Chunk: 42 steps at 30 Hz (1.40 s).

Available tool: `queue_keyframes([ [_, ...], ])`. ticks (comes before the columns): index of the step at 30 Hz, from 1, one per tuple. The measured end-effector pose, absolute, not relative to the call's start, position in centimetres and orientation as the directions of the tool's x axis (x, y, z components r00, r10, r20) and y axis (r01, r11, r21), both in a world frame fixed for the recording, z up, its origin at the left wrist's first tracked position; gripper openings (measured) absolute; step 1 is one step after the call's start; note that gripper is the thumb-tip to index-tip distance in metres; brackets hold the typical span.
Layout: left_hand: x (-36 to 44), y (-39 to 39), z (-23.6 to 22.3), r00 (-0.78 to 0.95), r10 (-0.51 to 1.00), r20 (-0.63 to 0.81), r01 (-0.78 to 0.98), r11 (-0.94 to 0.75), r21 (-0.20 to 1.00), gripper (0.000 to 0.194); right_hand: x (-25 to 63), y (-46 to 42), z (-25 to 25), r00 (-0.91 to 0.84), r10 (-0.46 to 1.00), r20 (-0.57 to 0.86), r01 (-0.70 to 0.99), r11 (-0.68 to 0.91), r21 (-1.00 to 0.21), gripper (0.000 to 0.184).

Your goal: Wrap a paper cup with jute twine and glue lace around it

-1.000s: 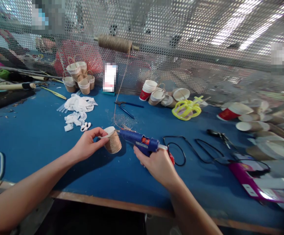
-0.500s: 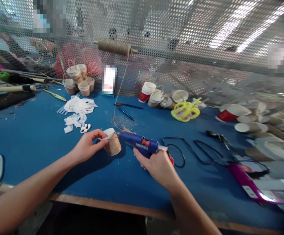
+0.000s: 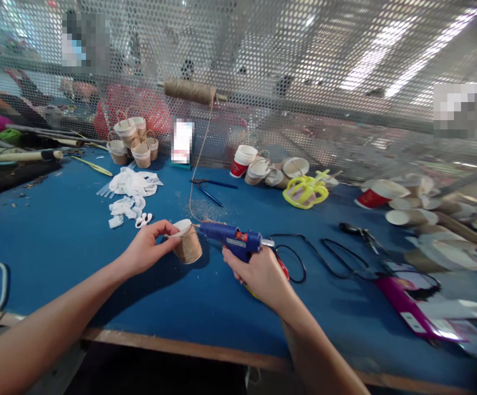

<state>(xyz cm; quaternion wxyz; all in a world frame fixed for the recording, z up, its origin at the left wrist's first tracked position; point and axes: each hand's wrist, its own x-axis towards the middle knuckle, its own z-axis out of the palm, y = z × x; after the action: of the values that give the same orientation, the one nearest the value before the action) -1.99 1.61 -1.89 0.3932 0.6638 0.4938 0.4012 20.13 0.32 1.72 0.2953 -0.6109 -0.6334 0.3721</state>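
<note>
While left hand [image 3: 148, 249] pinches rough tapered cup [image 3: 188, 247], glue gun [image 3: 220, 233] alongside.

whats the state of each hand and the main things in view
Left hand, pinching the white end of the cup
Cup, held tilted, white end up
Right hand, gripping the glue gun
Glue gun, pointed at the cup; contact unclear
Pliers, lying with handles spread
Twine spool, mounted sideways, some twine unwound
White strips, loosely heaped
Small baskets, clustered, mouths up
Black cord, loosely looped
</note>
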Motion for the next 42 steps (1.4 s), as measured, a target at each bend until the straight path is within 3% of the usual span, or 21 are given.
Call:
queue_keyframes([
  [8,-2.1,1.4,-1.2,0.171,0.971,0.168,0.353,-0.220,0.910,0.013,22.7,3.9,2.3,0.026,0.998,-0.064,0.370,-0.069,-0.927,0.014],
  [11,-2.2,1.3,-1.0,0.193,0.967,0.168,0.372,-0.230,0.899,0.015,23.7,6.4,1.7,0.117,0.988,-0.100,0.408,-0.140,-0.902,0.010],
  [15,-2.4,1.2,-0.9,0.226,0.959,0.170,0.376,-0.247,0.893,0.015,24.5,9.3,-0.2,0.160,0.967,-0.200,0.489,-0.253,-0.835,0.028],
  [19,-2.4,1.1,-0.6,0.237,0.957,0.167,0.358,-0.246,0.901,0.015,24.6,10.6,-1.6,0.170,0.960,-0.222,0.580,-0.280,-0.765,0.032],
  [24,-2.4,0.9,-0.1,0.262,0.953,0.155,0.328,-0.238,0.914,0.014,23.5,9.0,0.2,0.130,0.991,-0.034,0.689,-0.115,-0.716,0.024],
  [28,-2.4,0.8,-0.1,0.274,0.950,0.153,0.307,-0.237,0.922,0.012,20.7,5.7,2.5,-0.096,0.992,0.083,0.674,0.126,-0.728,0.024],
  [31,-2.4,0.8,-0.2,0.288,0.947,0.140,0.265,-0.219,0.939,0.012,18.6,3.5,3.4,-0.380,0.925,-0.018,0.556,0.213,-0.803,0.029],
  [33,-2.4,0.8,-0.2,0.293,0.948,0.124,0.248,-0.200,0.948,0.013,17.9,2.7,3.4,-0.447,0.892,-0.067,0.486,0.180,-0.855,0.026],
  [37,-2.3,0.8,0.0,0.294,0.951,0.098,0.260,-0.179,0.949,0.011,17.8,2.2,2.7,-0.445,0.889,-0.110,0.475,0.130,-0.870,0.016],
  [42,-2.3,0.8,-0.1,0.305,0.948,0.089,0.284,-0.180,0.942,0.010,18.3,2.2,2.3,-0.401,0.914,0.064,0.460,0.261,-0.848,0.019],
])
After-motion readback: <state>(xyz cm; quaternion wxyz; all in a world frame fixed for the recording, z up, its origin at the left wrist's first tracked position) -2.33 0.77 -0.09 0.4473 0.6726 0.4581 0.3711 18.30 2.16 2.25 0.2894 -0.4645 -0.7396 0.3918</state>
